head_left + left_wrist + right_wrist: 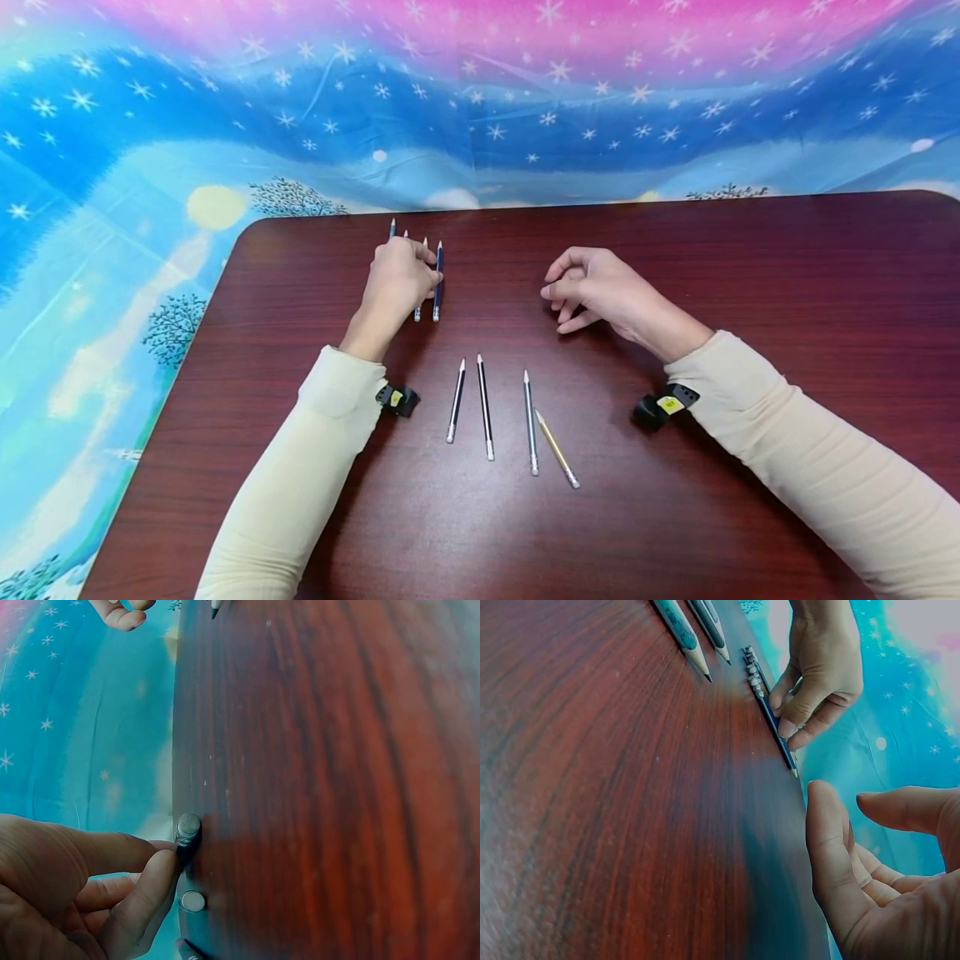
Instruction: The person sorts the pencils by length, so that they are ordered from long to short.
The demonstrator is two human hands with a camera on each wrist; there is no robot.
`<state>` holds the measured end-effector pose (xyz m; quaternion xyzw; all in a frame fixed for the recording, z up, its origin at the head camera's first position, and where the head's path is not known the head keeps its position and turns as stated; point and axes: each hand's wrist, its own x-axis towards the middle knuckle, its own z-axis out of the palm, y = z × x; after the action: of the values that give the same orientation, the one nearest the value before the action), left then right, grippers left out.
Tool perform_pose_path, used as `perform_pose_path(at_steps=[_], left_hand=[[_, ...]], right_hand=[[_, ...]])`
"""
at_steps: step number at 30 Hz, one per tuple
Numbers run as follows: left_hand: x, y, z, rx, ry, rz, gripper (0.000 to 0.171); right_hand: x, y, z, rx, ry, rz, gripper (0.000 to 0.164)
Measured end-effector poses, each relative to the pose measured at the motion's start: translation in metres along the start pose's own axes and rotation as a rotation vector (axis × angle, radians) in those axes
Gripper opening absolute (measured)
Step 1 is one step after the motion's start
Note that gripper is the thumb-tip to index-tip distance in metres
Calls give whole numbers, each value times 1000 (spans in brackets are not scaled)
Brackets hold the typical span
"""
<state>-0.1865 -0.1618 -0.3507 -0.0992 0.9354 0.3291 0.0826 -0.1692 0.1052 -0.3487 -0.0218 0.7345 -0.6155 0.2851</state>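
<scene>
At the far left of the table, my left hand [397, 279] pinches a dark blue pencil [438, 283] between thumb and fingertips. The pencil lies at the right end of a row of pencils, tips pointing to the far edge. Part of that row, including a teal pencil [393, 227], is hidden under the hand. In the left wrist view the thumb and forefinger meet beside the eraser end [189, 825]. My right hand [600, 292] hovers to the right with loosely curled fingers and holds nothing; its thumb and forefinger stand apart in the right wrist view.
Closer to me lie a black pencil [456, 402], a black-and-white striped pencil [485, 408], a grey-blue pencil [531, 425] and a gold pencil [557, 450]. The dark wooden table [750, 250] ends at a snowflake-patterned cloth [495, 108] behind.
</scene>
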Motion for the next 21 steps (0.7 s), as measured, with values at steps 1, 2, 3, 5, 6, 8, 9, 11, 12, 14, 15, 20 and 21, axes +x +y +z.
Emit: perform_pose_path(at_steps=[1,2,3,5,6,8,9,11,12,14,15,20,21], left_hand=[[0,0,0,2,1,0,18],[0,0,0,5,2,1,18],[0,0,0,6,2,1,18],[0,0,0,4,-2,-1,18],[0,0,0,1,-4,-4,18],[-1,0,0,-5,-12,-11,18],[0,0,0,-8,-14,-14,18],[0,0,0,-11,-18,-16,19],[0,0,0,-12,-18,-15,19],[0,0,0,-8,-16,-10,20],[0,0,0,-6,-15,-8,20],[1,0,0,10,-7,-2,19],[1,0,1,12,-7,-3,19]], right_hand=[[0,0,0,1,0,1,20],[0,0,0,1,0,0,20],[0,0,0,2,0,1,20],[0,0,0,1,0,2,20],[0,0,0,1,0,2,20],[0,0,0,1,-1,2,20],[0,0,0,1,-2,2,20],[0,1,0,1,-3,1,20],[0,1,0,1,-4,1,20],[0,1,0,1,-4,0,20],[0,1,0,0,-4,-1,20],[0,2,-1,2,-2,0,20],[0,2,-1,3,-1,0,20]])
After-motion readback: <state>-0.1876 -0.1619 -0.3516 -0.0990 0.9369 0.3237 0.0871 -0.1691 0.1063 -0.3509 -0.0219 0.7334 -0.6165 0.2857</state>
